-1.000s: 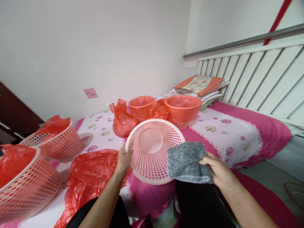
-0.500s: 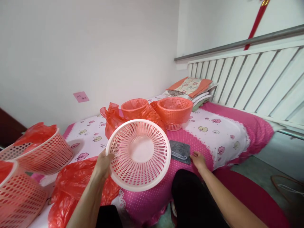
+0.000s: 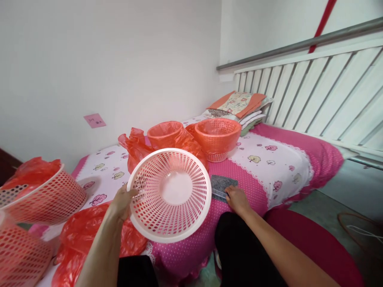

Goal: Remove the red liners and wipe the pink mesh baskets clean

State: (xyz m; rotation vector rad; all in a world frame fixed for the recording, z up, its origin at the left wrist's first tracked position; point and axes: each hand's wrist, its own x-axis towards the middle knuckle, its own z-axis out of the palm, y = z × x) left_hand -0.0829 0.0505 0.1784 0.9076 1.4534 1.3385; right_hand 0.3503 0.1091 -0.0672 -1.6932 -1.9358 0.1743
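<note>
My left hand (image 3: 123, 200) grips the left rim of a pale pink perforated plastic basket (image 3: 169, 194), held tilted above the bed with its open side facing me; it holds nothing. My right hand (image 3: 237, 198) rests on the pink bedspread (image 3: 284, 167), its fingers touching the near edge of a folded grey cloth (image 3: 223, 185) that lies flat just right of the basket. Whether those fingers pinch the cloth or only lie on it is not clear.
Two orange baskets (image 3: 218, 137) lined with red plastic bags stand farther back beside a bunched red bag (image 3: 134, 146). At the left lie two tipped pink baskets (image 3: 44, 197) with red bags and a loose red bag (image 3: 86, 235). Folded bedding (image 3: 239, 107) and a white slatted headboard (image 3: 314, 87) are at the right.
My right hand lowered the grey cloth onto the bed and now rests at its edge. The basket turned so its open side faces me and shifted left.
</note>
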